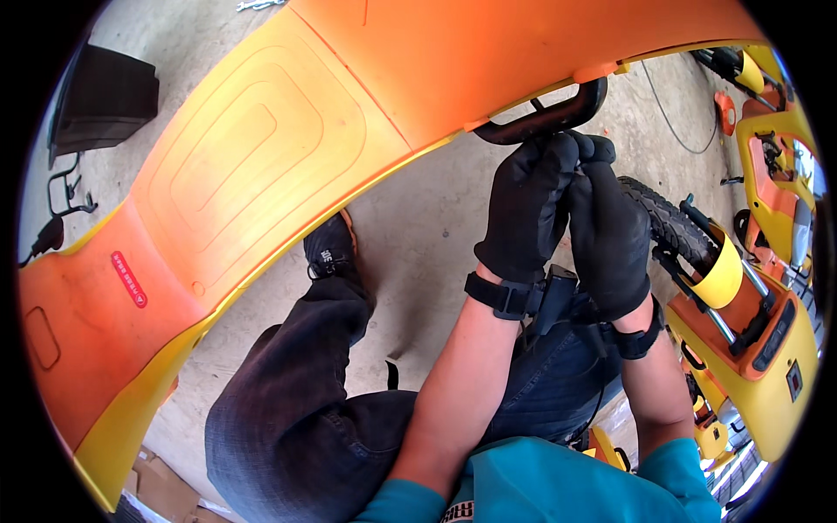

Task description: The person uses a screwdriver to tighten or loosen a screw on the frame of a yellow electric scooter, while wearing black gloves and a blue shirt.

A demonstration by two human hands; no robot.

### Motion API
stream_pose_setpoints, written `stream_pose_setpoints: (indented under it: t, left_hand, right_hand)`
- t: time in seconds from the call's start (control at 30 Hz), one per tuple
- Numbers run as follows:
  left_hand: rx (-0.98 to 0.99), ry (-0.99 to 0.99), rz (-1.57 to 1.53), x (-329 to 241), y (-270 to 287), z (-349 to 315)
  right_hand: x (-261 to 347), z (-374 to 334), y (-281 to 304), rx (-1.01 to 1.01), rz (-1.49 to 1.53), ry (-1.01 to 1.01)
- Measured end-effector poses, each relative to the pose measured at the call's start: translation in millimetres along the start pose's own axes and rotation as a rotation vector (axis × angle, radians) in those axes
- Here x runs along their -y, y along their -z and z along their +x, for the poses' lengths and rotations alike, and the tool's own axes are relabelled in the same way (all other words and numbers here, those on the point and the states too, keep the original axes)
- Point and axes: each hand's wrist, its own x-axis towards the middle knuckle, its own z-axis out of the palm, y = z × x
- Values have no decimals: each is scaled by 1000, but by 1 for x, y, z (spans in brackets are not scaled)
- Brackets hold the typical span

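Both my hands wear black gloves and black wrist straps. My left hand is closed, its fingertips curled together just below a black curved handle on the edge of the orange scooter body. Against it, my right hand is closed too, with the fingers pressed together in a pinch. The fingertips of both hands meet; whatever small thing lies between them is hidden by the gloves. I cannot tell whether the left fingers touch the handle.
On the right stand more yellow and orange scooter parts with a black tyre. A black bin is at the upper left. A thin cable lies on the concrete floor. Cardboard sits at the lower left.
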Motion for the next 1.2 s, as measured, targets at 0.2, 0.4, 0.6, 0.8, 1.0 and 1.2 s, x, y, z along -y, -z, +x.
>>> stream_pose_setpoints:
  t: [0.2,0.4,0.6,0.8,1.0,1.2]
  left_hand:
    - [-334,-38,385,-14,-21,-10]
    - [-385,9,453,-16,-26,-8]
    - [-315,7,370,-13,-23,-7]
    - [-4,17,22,-2,2,2]
    - [27,-1,117,-5,5,4]
    - [10,45,124,-7,7,1]
  right_hand:
    - [-23,6,20,447,1011,-474]
    - [-45,7,5,677,1886,-761]
    - [-24,9,10,269,680,-236]
    - [10,-1,-3,-119,-9,-44]
    - [-8,10,24,347,739,-458]
    - [-36,7,21,603,1592,-658]
